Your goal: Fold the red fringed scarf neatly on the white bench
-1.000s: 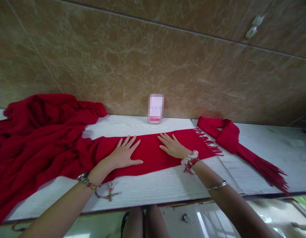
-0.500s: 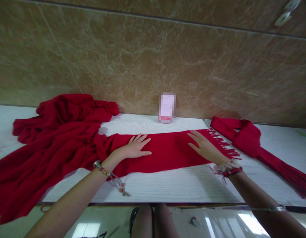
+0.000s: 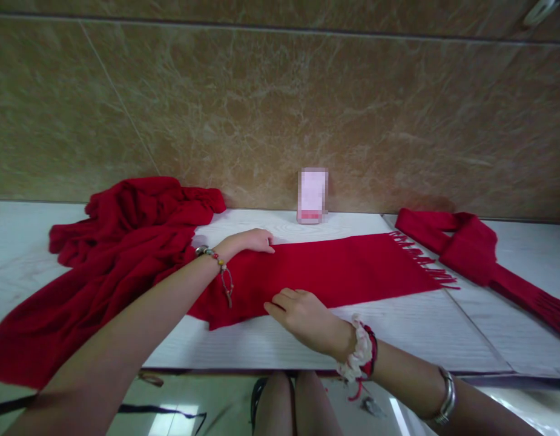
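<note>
A red fringed scarf (image 3: 338, 269) lies flat across the white table, its fringe pointing right, while its left part runs into a crumpled red heap (image 3: 138, 212). My left hand (image 3: 256, 240) is at the scarf's far edge, fingers bent down and thumb close to the index finger, closed on the cloth. At the near edge, my right hand (image 3: 304, 318) has its fingers bunched over the scarf with the thumb beside them. The fingertips of both hands are partly hidden.
A pinkish blurred box-like object (image 3: 312, 197) stands against the brown marbled wall (image 3: 261, 121). Another red scarf (image 3: 470, 248), folded or knotted with its fringe trailing, lies to the right. The white table's (image 3: 398, 333) front edge runs just before my knees.
Both hands lay flat with fingers spread on the scarf. Now the left has curled at the far edge, and the right has moved left to the near edge and bent its fingers.
</note>
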`<state>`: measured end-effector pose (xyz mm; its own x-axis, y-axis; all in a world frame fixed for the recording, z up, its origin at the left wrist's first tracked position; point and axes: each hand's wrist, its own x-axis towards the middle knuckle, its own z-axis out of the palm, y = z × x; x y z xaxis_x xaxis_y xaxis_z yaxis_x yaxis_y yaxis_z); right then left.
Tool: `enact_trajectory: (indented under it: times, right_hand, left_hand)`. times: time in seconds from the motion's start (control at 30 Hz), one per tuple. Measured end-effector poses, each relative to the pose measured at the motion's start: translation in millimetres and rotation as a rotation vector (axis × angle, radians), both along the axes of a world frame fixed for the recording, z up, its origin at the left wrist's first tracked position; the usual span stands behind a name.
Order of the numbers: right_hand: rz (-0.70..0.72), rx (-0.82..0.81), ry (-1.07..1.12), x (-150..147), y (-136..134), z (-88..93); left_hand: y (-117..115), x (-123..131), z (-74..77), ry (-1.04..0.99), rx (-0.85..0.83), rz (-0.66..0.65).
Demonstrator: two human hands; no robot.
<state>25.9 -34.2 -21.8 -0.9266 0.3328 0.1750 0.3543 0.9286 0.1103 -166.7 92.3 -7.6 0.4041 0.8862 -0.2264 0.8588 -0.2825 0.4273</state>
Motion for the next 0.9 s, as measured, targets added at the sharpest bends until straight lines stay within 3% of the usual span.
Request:
enact_trajectory:
  times: [0.23,0.37,0.6,0.9]
  right_hand:
    - [-0.035,0.114,0.073,-2,-1,-9.6]
    - [0.013,0.201,0.081,-1,-1,-10.3]
    - [0.055,0.302,0.163,12,0,3.1]
    - [-0.009,0.348,0.252,37,-3,24.0]
  left_hand:
    - [10,-10,-0.3,-0.165,-0.114,-0.019]
    - [11,-12,0.6,-0.235,-0.152,-0.020]
    - [12,-14,0.7,-0.344,-0.218,0.013]
    - [6,7,14.7,-0.740,-0.322,0.086]
